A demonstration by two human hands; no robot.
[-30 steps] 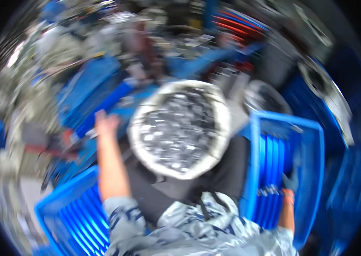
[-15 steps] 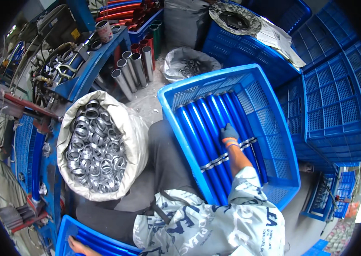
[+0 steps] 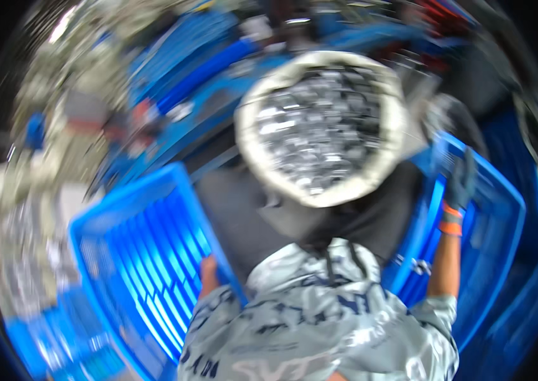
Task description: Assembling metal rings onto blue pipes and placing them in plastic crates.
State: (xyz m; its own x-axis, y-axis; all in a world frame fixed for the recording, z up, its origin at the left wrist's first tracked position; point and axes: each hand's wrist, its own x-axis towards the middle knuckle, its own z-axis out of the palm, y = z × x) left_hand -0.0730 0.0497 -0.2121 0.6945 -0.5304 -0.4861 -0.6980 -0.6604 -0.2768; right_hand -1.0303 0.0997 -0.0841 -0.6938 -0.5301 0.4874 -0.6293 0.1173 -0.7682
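Observation:
My right hand point(image 3: 461, 181), in a grey glove with an orange cuff, is over the far end of the right blue crate point(image 3: 504, 190), above blue tubes point(image 3: 416, 279). Motion smears its fingers, so I cannot tell whether it grips a tube. My left hand point(image 3: 208, 272) is bare and sits at the inner side of the left blue crate point(image 3: 183, 174). Beside it, shiny blue tubes point(image 3: 161, 267) lie in a row. Blur and the crate's side hide what the left fingers do.
Between my knees stands a whitish sack point(image 3: 250, 136) full of loose metal rings point(image 3: 320, 127). Beyond it runs a blue workbench point(image 3: 218, 89) with a blue tube point(image 3: 202, 76) on it. Red tubes point(image 3: 440, 19) lie at the far right. The whole picture is blurred.
My view has swung left, so the sack and right crate appear farther right and the left crate shows more fully. My right hand has moved from mid-tube to the crate's far end.

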